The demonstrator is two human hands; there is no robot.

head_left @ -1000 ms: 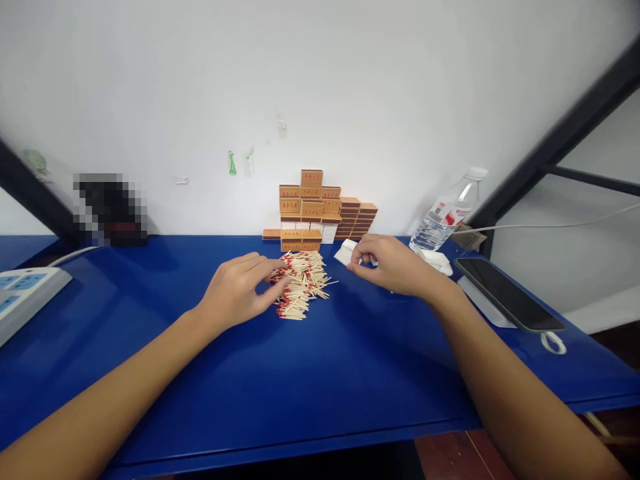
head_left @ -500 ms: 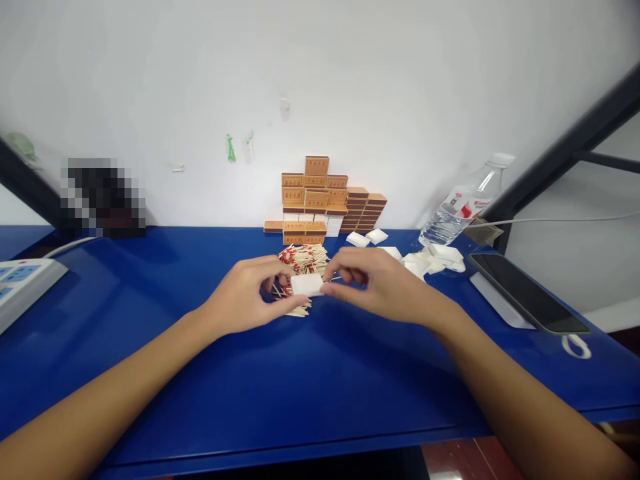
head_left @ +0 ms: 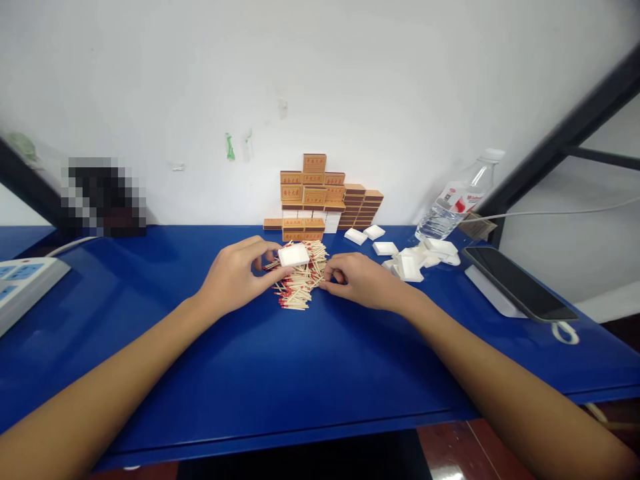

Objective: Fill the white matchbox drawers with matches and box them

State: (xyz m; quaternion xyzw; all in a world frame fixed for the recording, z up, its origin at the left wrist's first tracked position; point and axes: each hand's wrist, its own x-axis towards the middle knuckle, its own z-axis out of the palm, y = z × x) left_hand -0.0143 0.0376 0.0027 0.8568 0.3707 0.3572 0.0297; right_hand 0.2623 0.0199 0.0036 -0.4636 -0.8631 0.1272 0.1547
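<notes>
My left hand [head_left: 245, 272] pinches a white matchbox tray [head_left: 294, 255] between thumb and fingers, its hollow side facing up. The tray hovers over a loose pile of red-tipped matches [head_left: 299, 290] on the blue table. At the right edge of that pile is my right hand [head_left: 357, 279], with thumb and forefinger pressed together near the match ends. Whether a match sits between those fingertips is hidden. Behind the pile rise stacked orange matchboxes [head_left: 314, 179] against the wall, with some white tray ends showing low in the stack.
Several loose white trays [head_left: 411, 265] lie to the right, near a tilted water bottle [head_left: 457, 197]. A phone [head_left: 520, 283] rests on a white block at the far right. At the left edge stands a power strip [head_left: 30, 283] with blue sockets.
My right hand has come off the white tray and moved down to the matches' right edge. My left hand has shifted the tray back and slightly left, uncovering more of the pile.
</notes>
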